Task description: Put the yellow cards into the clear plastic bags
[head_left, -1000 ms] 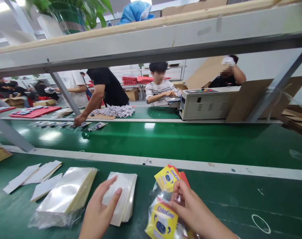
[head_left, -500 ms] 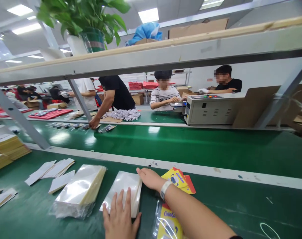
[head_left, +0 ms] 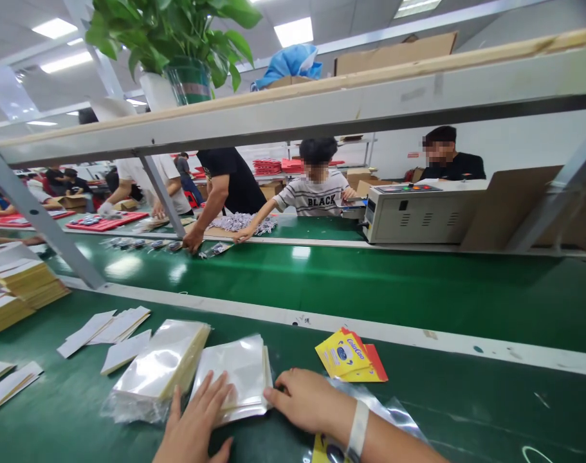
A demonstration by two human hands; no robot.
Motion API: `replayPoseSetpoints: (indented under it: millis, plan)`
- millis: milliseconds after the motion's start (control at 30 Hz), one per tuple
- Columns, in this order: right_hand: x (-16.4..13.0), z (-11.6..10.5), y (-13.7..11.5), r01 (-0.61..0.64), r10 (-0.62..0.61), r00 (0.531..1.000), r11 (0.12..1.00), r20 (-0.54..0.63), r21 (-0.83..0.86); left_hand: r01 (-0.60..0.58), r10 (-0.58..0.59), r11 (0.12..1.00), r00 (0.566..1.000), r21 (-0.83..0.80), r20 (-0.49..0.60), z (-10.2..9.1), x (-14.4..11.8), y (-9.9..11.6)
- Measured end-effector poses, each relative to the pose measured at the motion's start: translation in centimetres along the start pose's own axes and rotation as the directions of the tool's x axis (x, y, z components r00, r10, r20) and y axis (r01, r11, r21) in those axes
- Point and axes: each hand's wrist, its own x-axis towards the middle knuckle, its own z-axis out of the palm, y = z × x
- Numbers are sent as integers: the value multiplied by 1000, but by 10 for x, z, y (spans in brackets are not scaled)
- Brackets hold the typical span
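Observation:
A stack of glossy, clear plastic sleeves (head_left: 239,363) lies before me on the green table, its layers slightly fanned at the right. My left hand (head_left: 196,418) rests on its near left part, fingers spread and palm down. At the stack's lower right corner is my right hand (head_left: 307,399), fingers curled and fingertips against the edge; their undersides are hidden. Just left stands a thicker plastic-wrapped stack (head_left: 160,360). Yellow and red ColaCao cards (head_left: 348,355) lie beyond my right hand. Another yellow card (head_left: 329,449) and clear plastic are partly covered by my right forearm.
White card slips (head_left: 116,325) and tall paper stacks (head_left: 29,286) are at left. Past a pale rail (head_left: 321,321) runs a green conveyor belt (head_left: 293,270). Co-workers handle small bagged items (head_left: 215,249) across it, near a grey machine (head_left: 422,215). A shelf beam (head_left: 293,106) crosses overhead.
My right hand has moved down from the sleeves' far corner to their near right corner. The stack has turned and shifted left, with my left hand following. A co-worker's arm now reaches toward the belt.

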Motion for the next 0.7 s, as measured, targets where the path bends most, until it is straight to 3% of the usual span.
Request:
replayPoseSetpoints:
  millis: [167,267,300,367,467,567,633,700]
  plan:
    - [-22,-25,29,-58,83,985,986,-154,155,-40,34,986,999,-161,-40,-1,10,-7]
    - [-18,-22,42,-110,162,980,925,-118,365,133,-173,942,979,-307,-109,5,11,-5]
    - [-14,-17,43,-134,189,979,888,-82,440,227,-291,892,950,-390,-112,8,11,-5]
    - [-3,-5,37,-197,232,973,799,10,568,415,-521,711,853,-568,-28,10,12,-4]
    - [15,12,19,-284,273,953,671,128,685,585,-692,402,698,-704,185,6,17,-1]
    - [30,18,6,-312,274,946,611,175,728,600,-763,164,580,-783,285,-2,23,3]
    - [39,16,2,-313,257,947,622,191,718,572,-777,52,538,-818,327,-4,24,7]
    - [47,13,0,-310,241,950,662,198,682,564,-780,2,518,-826,352,0,20,10]
